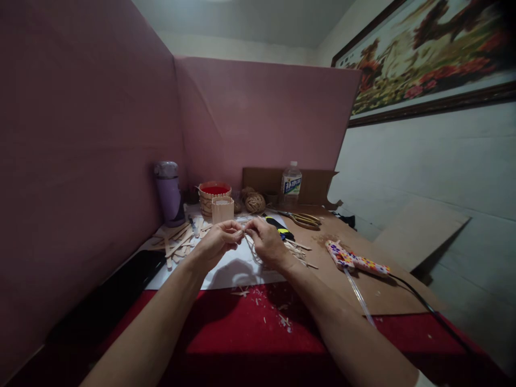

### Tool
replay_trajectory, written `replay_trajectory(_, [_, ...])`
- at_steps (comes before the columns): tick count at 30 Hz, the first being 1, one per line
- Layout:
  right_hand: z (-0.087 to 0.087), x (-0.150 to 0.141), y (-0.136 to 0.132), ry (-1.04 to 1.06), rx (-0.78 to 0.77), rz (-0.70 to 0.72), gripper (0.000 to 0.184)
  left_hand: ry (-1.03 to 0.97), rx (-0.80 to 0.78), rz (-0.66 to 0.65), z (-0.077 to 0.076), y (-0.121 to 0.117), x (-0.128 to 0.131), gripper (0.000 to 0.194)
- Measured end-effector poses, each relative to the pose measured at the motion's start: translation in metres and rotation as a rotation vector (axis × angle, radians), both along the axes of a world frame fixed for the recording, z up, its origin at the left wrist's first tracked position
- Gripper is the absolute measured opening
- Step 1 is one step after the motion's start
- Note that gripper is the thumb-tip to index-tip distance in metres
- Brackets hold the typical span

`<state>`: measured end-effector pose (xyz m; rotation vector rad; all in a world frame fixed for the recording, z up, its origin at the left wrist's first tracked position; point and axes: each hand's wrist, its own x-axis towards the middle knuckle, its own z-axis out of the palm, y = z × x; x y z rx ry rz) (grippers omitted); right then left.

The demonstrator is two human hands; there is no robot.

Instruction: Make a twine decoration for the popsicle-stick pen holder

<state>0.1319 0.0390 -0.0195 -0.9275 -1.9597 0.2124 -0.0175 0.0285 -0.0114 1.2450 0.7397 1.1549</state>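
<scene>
We logged the step as close two-handed fingertip work on a thin pale strand. The left hand (221, 243) and the right hand (266, 243) met over the white paper (229, 275), fingers drawn in narrow, thumb and fingertips pinched on the pale strand (250, 246) from either side. We marked it as between the hands, its loops dropping beside the right hand toward the paper; the pinched bit was too small for us to tell a knot, an end or a plain length. Just beyond the left fingers stood the small stick cup (222, 211), with the red-lined basket (209, 201) behind it and the twine ball (255, 202) to its right. Loose wooden sticks (175, 242) lay left, a black-and-yellow tool (284, 229) just past the right hand, and the scissors (304, 220) farther back. We put the flowered glue gun (342, 258) on the cardboard (363, 298), well apart from both hands. In our judgement, the next move called for a steady pinch on both sides, light fingertip pressure and the hanging loops kept from snagging.
</scene>
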Motion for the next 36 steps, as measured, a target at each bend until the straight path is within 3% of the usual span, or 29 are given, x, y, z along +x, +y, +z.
replay_trajectory(7, [0.0018, 0.004, -0.0013, -0.009, 0.001, 0.01, 0.015, 0.007, -0.001, 0.037, 0.0024, -0.002, -0.0005, 0.016])
replay_trajectory(15, [0.0055, 0.0024, -0.0024, 0.017, -0.047, 0.03, 0.011, -0.086, -0.049, -0.116, 0.0013, -0.0019, -0.0029, 0.023])
replay_trajectory(22, [0.006, 0.0026, -0.0005, 0.108, -0.145, 0.076, 0.012, -0.101, -0.027, -0.208, 0.0036, -0.0051, -0.0034, 0.015])
replay_trajectory(28, [0.0035, 0.0042, 0.0037, 0.111, -0.096, 0.035, 0.007, -0.029, 0.03, -0.02, 0.0041, -0.0046, 0.0004, 0.015])
replay_trajectory(30, [0.0056, 0.0044, 0.0033, 0.265, -0.251, 0.154, 0.009, -0.06, 0.038, 0.001, 0.0042, -0.0035, 0.0005, 0.013])
replay_trajectory(34, [0.0102, 0.0067, 0.0027, 0.652, -0.693, 0.535, 0.024, -0.218, -0.021, -0.07, 0.0072, -0.003, -0.0032, 0.014])
replay_trajectory(36, [0.0093, 0.01, 0.0061, 0.732, -0.772, 0.563, 0.029, -0.322, -0.036, -0.084, 0.0096, -0.0025, -0.0074, 0.016])
